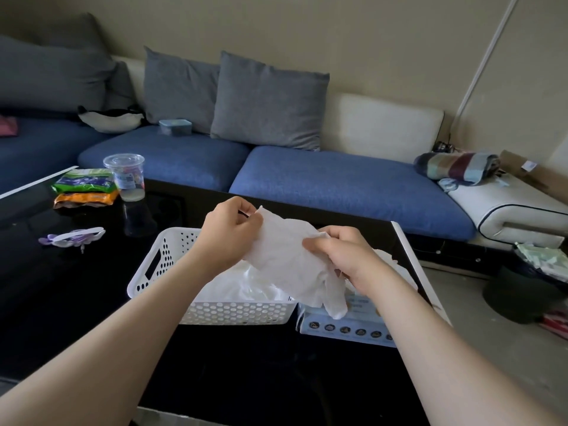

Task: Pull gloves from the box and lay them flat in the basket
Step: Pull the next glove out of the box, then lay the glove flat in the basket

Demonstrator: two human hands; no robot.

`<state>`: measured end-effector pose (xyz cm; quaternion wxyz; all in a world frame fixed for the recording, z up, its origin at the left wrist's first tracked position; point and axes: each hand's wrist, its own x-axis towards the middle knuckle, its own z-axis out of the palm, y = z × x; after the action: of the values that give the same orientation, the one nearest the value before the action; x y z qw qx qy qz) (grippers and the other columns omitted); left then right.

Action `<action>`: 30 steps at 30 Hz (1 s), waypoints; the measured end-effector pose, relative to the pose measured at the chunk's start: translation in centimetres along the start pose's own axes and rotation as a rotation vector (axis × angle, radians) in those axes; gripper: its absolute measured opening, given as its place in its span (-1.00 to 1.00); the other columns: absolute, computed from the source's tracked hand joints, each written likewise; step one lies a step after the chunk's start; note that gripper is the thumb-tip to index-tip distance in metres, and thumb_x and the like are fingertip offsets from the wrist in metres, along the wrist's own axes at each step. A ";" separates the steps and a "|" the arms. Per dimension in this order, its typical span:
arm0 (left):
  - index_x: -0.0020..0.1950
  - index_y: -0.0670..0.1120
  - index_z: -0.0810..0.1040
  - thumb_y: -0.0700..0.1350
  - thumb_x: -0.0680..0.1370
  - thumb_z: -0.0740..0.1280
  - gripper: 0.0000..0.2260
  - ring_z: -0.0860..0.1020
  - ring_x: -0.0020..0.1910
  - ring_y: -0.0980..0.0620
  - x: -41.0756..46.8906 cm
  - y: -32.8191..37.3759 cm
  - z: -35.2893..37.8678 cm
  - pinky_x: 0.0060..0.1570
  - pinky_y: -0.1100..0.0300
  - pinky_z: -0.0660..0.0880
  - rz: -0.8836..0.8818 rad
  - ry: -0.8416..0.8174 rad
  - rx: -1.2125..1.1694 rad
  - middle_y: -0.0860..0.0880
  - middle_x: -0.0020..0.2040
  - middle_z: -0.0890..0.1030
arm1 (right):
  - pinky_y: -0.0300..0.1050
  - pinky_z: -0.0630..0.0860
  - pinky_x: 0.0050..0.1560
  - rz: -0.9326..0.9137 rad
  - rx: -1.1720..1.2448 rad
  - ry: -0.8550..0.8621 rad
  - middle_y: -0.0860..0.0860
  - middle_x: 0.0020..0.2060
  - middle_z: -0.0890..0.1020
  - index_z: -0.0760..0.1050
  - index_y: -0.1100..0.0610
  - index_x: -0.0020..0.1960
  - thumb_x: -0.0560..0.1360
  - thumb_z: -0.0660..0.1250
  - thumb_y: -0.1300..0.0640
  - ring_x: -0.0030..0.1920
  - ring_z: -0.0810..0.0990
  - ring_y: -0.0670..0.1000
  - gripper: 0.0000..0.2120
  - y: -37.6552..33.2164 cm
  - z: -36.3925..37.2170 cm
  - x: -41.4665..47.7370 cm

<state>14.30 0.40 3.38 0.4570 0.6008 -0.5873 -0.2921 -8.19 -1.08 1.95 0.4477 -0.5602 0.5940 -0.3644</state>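
Both hands pinch one thin, wrinkled white glove (289, 262): left hand (229, 233) at the cuff, right hand (341, 256) lower, above the perforated white plastic basket (233, 312).

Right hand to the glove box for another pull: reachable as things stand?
Probably not yet. The right hand is just above the glove box, but it and the left hand both pinch a glove that hangs over the box.

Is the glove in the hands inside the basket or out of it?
Out. The left hand and the right hand pinch the glove above the basket, wrinkled, its fingers hanging over the box.
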 end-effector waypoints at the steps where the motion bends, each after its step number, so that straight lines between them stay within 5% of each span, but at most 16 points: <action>1: 0.03 -0.03 0.59 -0.04 0.64 0.31 -0.90 0.58 -0.14 0.00 0.1 -0.3 -0.4 -0.27 0.14 0.49 -0.001 0.025 0.011 -0.06 -0.08 0.67 | -0.01 0.64 -0.08 -0.018 -0.022 0.005 -0.06 -0.13 0.79 0.73 0.00 0.02 0.52 0.56 0.02 -0.02 0.77 0.05 -0.89 -0.2 0.6 0.2; 4: 0.00 -0.05 0.57 -0.05 0.63 0.31 -0.90 0.57 -0.17 -0.02 0.3 -1.2 -1.6 -0.35 0.16 0.49 -0.016 0.081 0.046 -0.09 -0.10 0.66 | 0.03 0.70 0.03 -0.083 -0.107 0.009 -0.04 -0.14 0.78 0.70 0.00 0.00 0.52 0.55 0.03 -0.05 0.77 0.03 -0.90 -0.6 2.6 1.0; 7: 0.02 -0.07 0.55 -0.07 0.64 0.34 -0.92 0.65 -0.24 -0.08 0.2 -2.4 -2.9 -0.52 0.14 0.57 -0.021 0.087 0.126 -0.11 -0.16 0.66 | -0.05 0.67 -0.08 -0.201 -0.252 -0.004 -0.03 -0.13 0.76 0.65 0.00 -0.01 0.54 0.54 0.01 -0.08 0.75 -0.01 -0.89 -0.9 4.6 1.8; 11: 0.07 0.00 0.48 -0.05 0.64 0.31 -0.95 0.64 -0.41 -0.03 0.7 -5.4 -5.1 -0.39 -0.03 0.66 0.020 0.028 0.399 -0.04 -0.21 0.65 | -0.13 0.64 -0.14 -0.315 -0.442 -0.043 -0.04 -0.14 0.72 0.59 -0.02 -0.01 0.57 0.51 0.02 -0.11 0.71 -0.04 -0.88 -1.2 7.2 3.1; 14: 0.12 0.00 0.38 -0.09 0.69 0.29 -0.91 0.62 -0.34 -0.10 1.0 -7.3 -6.3 -0.34 -0.11 0.65 0.002 -0.049 0.478 -0.10 -0.16 0.62 | -0.05 0.63 -0.14 -0.356 -0.559 -0.077 -0.03 -0.16 0.67 0.53 -0.04 0.02 0.57 0.49 0.00 -0.14 0.66 0.00 -0.85 -1.1 9.1 4.4; 18: 0.13 0.02 0.26 -0.16 0.69 0.27 -0.81 0.52 -0.23 -0.02 1.3 -8.7 -6.7 -0.35 0.12 0.45 0.043 -0.168 0.643 -0.08 -0.03 0.50 | -0.04 0.52 -0.10 -0.372 -0.774 -0.147 -0.06 -0.05 0.59 0.45 -0.08 0.16 0.58 0.44 -0.08 -0.03 0.57 -0.01 -0.76 -0.6 11.1 5.3; 20: 0.13 0.01 0.30 -0.27 0.66 0.23 -0.80 0.44 -0.20 0.04 1.2 -8.9 -6.6 -0.32 0.18 0.38 0.031 -0.256 0.780 -0.06 0.00 0.47 | -0.03 0.52 -0.13 -0.367 -0.860 -0.168 -0.08 -0.04 0.58 0.43 -0.08 0.21 0.59 0.41 -0.07 -0.02 0.57 -0.01 -0.74 -0.3 11.8 5.4; 25: 0.16 -0.04 0.52 -0.40 0.57 0.17 -0.67 0.50 0.05 -0.07 1.7 -9.3 -6.4 0.08 0.02 0.60 -0.042 -0.392 1.002 -0.06 0.14 0.46 | 0.06 0.62 -0.15 -0.410 -1.049 -0.102 -0.06 -0.16 0.57 0.44 -0.05 0.04 0.50 0.37 0.05 -0.19 0.56 0.01 -0.84 -0.3 12.6 5.5; 30: 0.12 -0.06 0.52 -0.31 0.62 0.24 -0.82 0.40 0.09 -0.07 1.7 -9.0 -5.8 0.07 0.14 0.44 -0.044 -0.428 1.140 -0.09 0.26 0.34 | -0.04 0.35 -0.26 -0.561 -1.224 -0.030 -0.03 -0.10 0.52 0.40 0.03 0.11 0.46 0.39 0.06 -0.19 0.52 0.05 -0.73 -1.4 12.3 4.5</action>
<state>23.66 -1.04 -1.97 -0.0711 0.6906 -0.7176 -0.0552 4.02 -4.89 -1.40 -0.0538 -0.8511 0.5192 -0.0565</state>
